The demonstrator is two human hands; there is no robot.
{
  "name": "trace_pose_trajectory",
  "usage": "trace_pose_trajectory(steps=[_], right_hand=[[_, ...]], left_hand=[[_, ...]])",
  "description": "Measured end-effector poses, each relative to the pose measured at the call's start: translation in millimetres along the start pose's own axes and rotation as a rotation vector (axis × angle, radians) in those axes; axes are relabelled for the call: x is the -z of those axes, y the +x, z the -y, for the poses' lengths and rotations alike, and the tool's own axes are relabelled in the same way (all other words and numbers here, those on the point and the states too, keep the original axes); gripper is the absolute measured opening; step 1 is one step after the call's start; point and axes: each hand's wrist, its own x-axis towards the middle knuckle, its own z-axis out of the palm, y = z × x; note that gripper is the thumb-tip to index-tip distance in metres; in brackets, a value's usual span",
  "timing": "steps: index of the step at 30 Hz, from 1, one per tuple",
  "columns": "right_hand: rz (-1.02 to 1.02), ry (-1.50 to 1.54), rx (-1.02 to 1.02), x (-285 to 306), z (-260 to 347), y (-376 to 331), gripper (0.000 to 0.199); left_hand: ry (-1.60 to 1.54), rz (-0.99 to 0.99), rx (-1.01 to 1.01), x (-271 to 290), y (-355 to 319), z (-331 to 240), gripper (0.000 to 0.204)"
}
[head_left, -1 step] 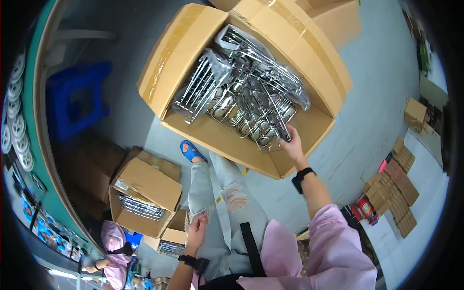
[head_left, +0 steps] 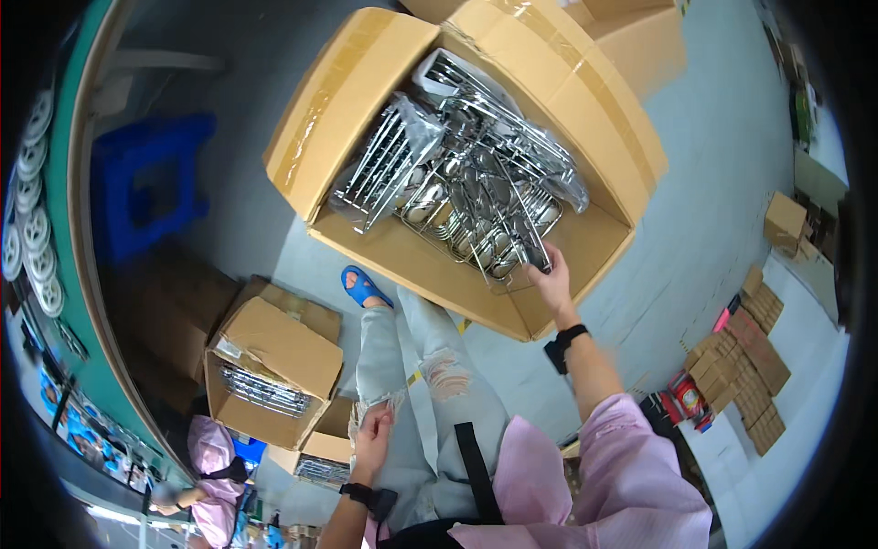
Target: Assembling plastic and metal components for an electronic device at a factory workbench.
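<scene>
My right hand [head_left: 551,282] reaches into the near right corner of a large open carton [head_left: 402,245], its fingers closed on the end of a chrome wire rack [head_left: 523,218]. This rack lies tilted over other shiny metal racks with rounded, spoon-like plates. More wire racks [head_left: 377,165] in clear plastic bags lie along the left and far sides of the carton. My left hand [head_left: 372,437] hangs in front of my knee, fingers curled in, with nothing visible in it. Each wrist wears a black band.
At lower left, a smaller open carton [head_left: 315,366] holds metal racks, with another carton beside it. A blue plastic stool [head_left: 110,183] stands by the green-topped table [head_left: 78,137]. Another person in a pink sleeve [head_left: 212,476] is at lower left. Flattened cardboard [head_left: 759,348] lies at right.
My right hand has shifted very slightly while keeping its hold on the rack's end. The view has moved a little; my left hand stays by the knee.
</scene>
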Motion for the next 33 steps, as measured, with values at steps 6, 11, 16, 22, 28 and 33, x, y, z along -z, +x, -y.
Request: trace_pose_trajectory(steps=[6,11,16,22,28,33], right_hand=[[-0.304,0.424,-0.036,-43,79,-40,0.027],[-0.299,-0.284,0.198,-24,127,-60,0.029],[-0.188,-0.625,0.406,-15,190,-36,0.026],[-0.219,-1.090,0.797,-54,225,66,0.023],[-0.260,-1.068,0.982,-63,251,108,0.066],[-0.292,-1.066,0.520,-44,238,107,0.078]], left_hand=[[-0.329,-0.106,0.322,-12,-9,1,0.023],[-0.362,-0.152,0.312,-24,-14,27,0.024],[-0.434,-0.182,0.372,-27,-11,25,0.022],[-0.467,-0.217,0.376,-30,-12,26,0.022],[-0.523,-0.274,0.424,-29,-16,23,0.023],[-0.546,-0.263,0.411,-36,-12,26,0.025]])
